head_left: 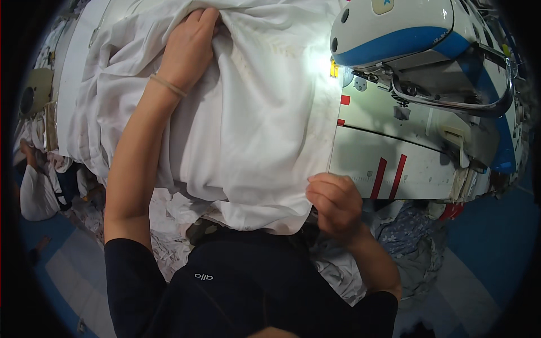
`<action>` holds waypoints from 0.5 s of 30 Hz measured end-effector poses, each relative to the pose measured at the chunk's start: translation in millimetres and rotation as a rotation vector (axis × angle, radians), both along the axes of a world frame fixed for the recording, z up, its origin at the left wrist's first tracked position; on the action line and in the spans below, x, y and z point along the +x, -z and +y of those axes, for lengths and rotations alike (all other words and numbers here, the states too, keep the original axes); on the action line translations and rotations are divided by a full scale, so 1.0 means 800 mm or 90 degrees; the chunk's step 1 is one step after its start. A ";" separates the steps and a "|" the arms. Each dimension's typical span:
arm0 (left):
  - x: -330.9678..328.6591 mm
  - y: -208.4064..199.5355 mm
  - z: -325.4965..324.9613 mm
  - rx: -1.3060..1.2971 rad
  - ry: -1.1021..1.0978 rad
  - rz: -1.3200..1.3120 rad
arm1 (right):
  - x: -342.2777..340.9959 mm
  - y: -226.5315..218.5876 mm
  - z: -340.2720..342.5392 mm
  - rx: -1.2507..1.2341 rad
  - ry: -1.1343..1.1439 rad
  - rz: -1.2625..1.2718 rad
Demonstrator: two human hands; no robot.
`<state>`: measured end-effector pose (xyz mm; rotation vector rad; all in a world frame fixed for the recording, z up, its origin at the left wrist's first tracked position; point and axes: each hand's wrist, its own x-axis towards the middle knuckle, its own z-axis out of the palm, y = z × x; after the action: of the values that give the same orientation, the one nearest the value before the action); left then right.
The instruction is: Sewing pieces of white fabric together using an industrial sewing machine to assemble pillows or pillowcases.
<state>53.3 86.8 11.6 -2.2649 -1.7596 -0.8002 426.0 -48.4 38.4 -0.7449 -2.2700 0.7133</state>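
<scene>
A large white cloth (259, 112) is spread over the machine table and hangs over its near edge toward my lap. At the far side, my left hand (191, 45) has its fingers closed on a bunched fold of the cloth. My right hand (336, 205) pinches the cloth's right edge near the table's front. That edge runs straight up to the needle area of a white and blue sewing machine (400, 34), where a bright lamp shines on it. The cloth's far part is gathered in folds around my left hand.
The white machine bed (414, 169) carries red tape strips and a printed scale. A metal bar (451, 104) juts from the machine head. Heaped fabric (411, 236) lies below the table on the right. Another person's white sleeve (36, 194) shows at the far left.
</scene>
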 end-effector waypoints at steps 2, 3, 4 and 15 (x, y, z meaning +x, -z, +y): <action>-0.001 -0.001 0.015 -0.017 -0.020 0.012 | -0.003 0.003 0.015 0.029 -0.003 0.016; -0.001 -0.002 0.023 -0.016 -0.004 -0.002 | -0.005 0.002 0.024 0.035 -0.001 0.018; -0.003 -0.001 0.029 -0.015 -0.007 0.001 | -0.007 0.000 0.031 0.036 -0.004 0.022; -0.025 0.022 0.091 0.042 -0.029 -0.019 | -0.027 -0.007 0.100 0.093 0.030 -0.077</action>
<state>33.6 159.9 -6.3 -2.1747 -1.7633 -0.8748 404.6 31.8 43.8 -0.7872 -2.3759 0.4855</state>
